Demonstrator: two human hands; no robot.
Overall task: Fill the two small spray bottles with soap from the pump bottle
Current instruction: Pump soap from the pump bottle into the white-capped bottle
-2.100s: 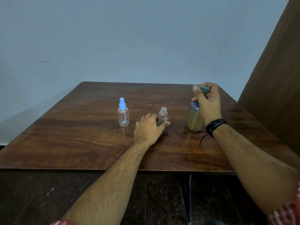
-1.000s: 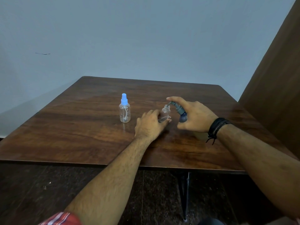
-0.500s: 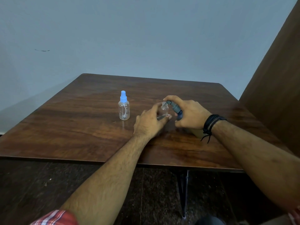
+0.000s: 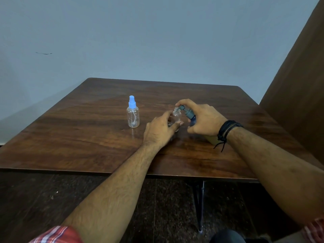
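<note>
A small clear spray bottle with no cap (image 4: 176,116) stands on the wooden table (image 4: 87,137), and my left hand (image 4: 160,131) grips its lower body. My right hand (image 4: 203,120) holds the pump bottle (image 4: 188,114), tilted left, with its grey nozzle at the open mouth of the small bottle. Most of the pump bottle's yellowish body is hidden behind my hand and wrist. A second small clear spray bottle with a blue spray cap (image 4: 132,113) stands upright to the left, apart from both hands.
A brown panel (image 4: 298,85) rises along the table's right side. A pale wall stands behind the table. The table's near edge runs under my forearms, with dark floor and a metal leg (image 4: 200,204) below.
My right hand carried the pump bottle from the right side of the table over to the open small bottle and tipped its nozzle onto the mouth. My left hand kept hold of the small bottle.
</note>
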